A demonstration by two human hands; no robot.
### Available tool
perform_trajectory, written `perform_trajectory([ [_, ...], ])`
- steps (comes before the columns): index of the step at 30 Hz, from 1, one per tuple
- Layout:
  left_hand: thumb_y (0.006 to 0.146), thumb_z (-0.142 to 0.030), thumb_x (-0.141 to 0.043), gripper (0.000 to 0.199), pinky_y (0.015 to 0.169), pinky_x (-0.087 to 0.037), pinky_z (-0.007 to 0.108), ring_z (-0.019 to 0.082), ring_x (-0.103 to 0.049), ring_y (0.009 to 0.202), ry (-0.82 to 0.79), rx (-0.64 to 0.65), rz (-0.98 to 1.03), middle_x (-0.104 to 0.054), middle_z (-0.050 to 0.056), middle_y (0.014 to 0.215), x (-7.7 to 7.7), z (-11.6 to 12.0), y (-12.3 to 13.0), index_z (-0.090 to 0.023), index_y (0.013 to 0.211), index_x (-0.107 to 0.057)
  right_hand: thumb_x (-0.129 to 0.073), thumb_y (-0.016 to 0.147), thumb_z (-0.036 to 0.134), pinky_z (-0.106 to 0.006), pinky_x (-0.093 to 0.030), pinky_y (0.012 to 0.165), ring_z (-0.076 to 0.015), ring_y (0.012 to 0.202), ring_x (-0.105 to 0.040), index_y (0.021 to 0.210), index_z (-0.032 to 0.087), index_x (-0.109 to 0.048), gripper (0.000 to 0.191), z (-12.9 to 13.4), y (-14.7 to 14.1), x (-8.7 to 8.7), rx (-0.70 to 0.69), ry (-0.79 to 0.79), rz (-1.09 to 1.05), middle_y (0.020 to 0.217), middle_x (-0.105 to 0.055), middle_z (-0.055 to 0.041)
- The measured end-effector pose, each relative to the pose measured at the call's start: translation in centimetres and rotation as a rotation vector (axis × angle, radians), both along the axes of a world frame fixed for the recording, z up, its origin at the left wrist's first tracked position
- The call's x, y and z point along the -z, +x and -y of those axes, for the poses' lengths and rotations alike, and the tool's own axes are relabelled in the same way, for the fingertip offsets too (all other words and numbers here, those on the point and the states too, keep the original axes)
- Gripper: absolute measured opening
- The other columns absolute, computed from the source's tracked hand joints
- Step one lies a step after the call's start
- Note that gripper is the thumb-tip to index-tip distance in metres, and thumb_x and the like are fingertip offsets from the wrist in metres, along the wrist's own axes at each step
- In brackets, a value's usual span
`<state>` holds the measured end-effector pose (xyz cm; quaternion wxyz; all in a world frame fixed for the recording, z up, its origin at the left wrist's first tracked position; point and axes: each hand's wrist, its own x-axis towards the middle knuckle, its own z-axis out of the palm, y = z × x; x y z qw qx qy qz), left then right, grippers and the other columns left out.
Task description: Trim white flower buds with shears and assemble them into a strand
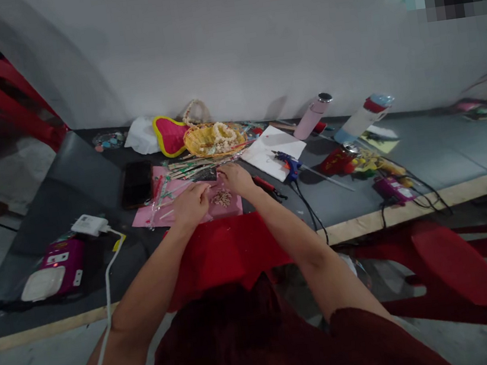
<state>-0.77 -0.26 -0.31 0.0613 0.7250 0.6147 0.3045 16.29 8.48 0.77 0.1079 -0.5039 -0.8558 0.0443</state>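
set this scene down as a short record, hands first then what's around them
left hand: left hand, left of the tan bits, hold unclear
right hand: right hand, just beyond the tan bits, hold unclear
tan bits: piled on pink sheet
beyond hands: sticks, then basket
far left: phone
right: glue gun
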Motion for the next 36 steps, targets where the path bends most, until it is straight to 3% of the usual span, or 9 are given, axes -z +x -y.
perform_trajectory([
  [5, 0.090, -0.026, -0.044, 0.028, 0.076, -0.047, 0.029, 0.020, -0.064, 0.097, -0.002, 0.007, -0.013, -0.071, 0.005, 0.105, -0.1, 0.0, 0.1, -0.023, 0.104, -0.068, -0.042, 0.093, 0.026, -0.033, -0.047, 0.078, -0.0233, 0.094, -0.063, 0.101, 0.021, -0.064, 0.024, -1.7, -2.6, 0.1, 0.092, -0.053, 0.061, 0.104, -0.067, -0.0116],
  [9, 0.090, -0.027, -0.044, 0.028, 0.076, -0.048, 0.030, 0.020, -0.064, 0.098, -0.005, 0.001, -0.022, -0.070, 0.005, 0.106, 0.0, 0.0, 0.1, -0.024, 0.104, -0.068, -0.040, 0.093, 0.025, -0.032, -0.047, 0.075, -0.0233, 0.092, -0.064, 0.103, 0.022, -0.061, 0.024, -1.8, -2.9, -0.2, 0.118, -0.058, 0.067, 0.109, -0.066, -0.0117],
  [12, 0.088, -0.023, -0.045, 0.029, 0.080, -0.048, 0.031, 0.021, -0.064, 0.099, -0.010, 0.013, -0.017, -0.070, 0.005, 0.107, 0.1, -0.1, 0.0, -0.023, 0.105, -0.068, -0.038, 0.093, 0.024, -0.029, -0.045, 0.077, -0.0213, 0.094, -0.063, 0.105, 0.021, -0.059, 0.024, -1.2, -1.9, -0.8, 0.097, -0.042, 0.026, 0.107, -0.067, -0.0093],
  [16, 0.086, -0.021, -0.044, 0.032, 0.085, -0.048, 0.032, 0.021, -0.063, 0.099, -0.018, 0.035, 0.002, -0.070, 0.006, 0.108, 0.2, -0.1, 0.1, -0.022, 0.108, -0.067, -0.044, 0.090, 0.020, -0.026, -0.042, 0.074, -0.0181, 0.083, -0.062, 0.093, 0.019, -0.061, 0.018, 1.0, 0.7, -1.1, 0.021, -0.035, -0.120, 0.090, -0.069, -0.0054],
  [22, 0.089, -0.024, -0.042, 0.032, 0.089, -0.048, 0.033, 0.022, -0.062, 0.099, 0.047, 0.045, 0.008, -0.071, 0.007, 0.104, 0.2, -0.1, 0.2, -0.019, 0.106, -0.068, -0.048, 0.088, 0.019, -0.025, -0.042, 0.076, -0.0167, 0.084, -0.061, 0.093, 0.018, -0.063, 0.015, 4.0, 3.6, 1.1, -0.028, -0.059, -0.215, 0.092, -0.068, -0.0055],
  [28, 0.087, -0.021, -0.042, 0.033, 0.090, -0.048, 0.032, 0.020, -0.061, 0.102, 0.053, 0.095, 0.015, -0.070, 0.006, 0.105, 0.2, -0.2, 0.4, -0.019, 0.106, -0.069, -0.048, 0.089, 0.019, -0.024, -0.043, 0.082, -0.0143, 0.089, -0.061, 0.094, 0.018, -0.064, 0.017, 3.7, 4.5, 2.2, -0.161, -0.093, -0.405, 0.096, -0.068, -0.0041],
  [36, 0.089, -0.025, -0.042, 0.033, 0.087, -0.049, 0.032, 0.020, -0.061, 0.098, 0.021, 0.118, 0.021, -0.070, 0.006, 0.103, 0.4, 0.0, 0.7, -0.022, 0.110, -0.068, -0.050, 0.083, 0.015, -0.025, -0.043, 0.079, -0.0166, 0.090, -0.061, 0.096, 0.018, -0.066, 0.021, 4.2, 5.2, 1.1, -0.130, -0.141, -0.223, 0.098, -0.069, -0.0057],
])
